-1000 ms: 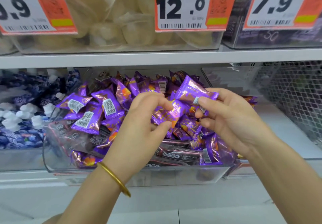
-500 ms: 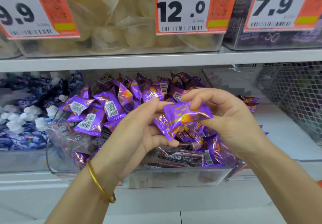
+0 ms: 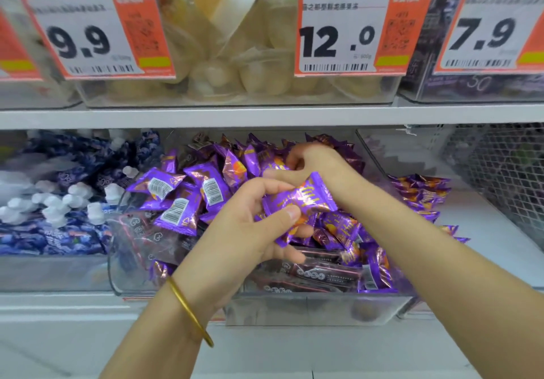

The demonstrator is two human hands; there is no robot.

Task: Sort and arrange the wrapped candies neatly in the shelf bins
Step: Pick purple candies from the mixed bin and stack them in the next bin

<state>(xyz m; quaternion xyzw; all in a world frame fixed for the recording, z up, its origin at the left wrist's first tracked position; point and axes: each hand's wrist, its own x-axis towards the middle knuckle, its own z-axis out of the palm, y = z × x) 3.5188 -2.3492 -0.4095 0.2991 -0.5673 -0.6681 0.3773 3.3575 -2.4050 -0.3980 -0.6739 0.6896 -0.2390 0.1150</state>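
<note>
A clear bin on the lower shelf is heaped with purple wrapped candies, and dark brown wrapped bars lie along its front. My left hand, with a gold bangle on the wrist, grips a small bunch of purple candies above the middle of the bin. My right hand reaches over it to the rear of the heap, its fingers curled down and pinching a purple candy there.
A bin of blue and white candies stands to the left. Loose purple candies lie on the shelf right of the bin, beside a wire mesh basket. The upper shelf edge carries bins with price tags.
My right hand let go of the candy it shared with the left and moved back into the rear of the heap. My left hand kept the candies and stayed above the bin.
</note>
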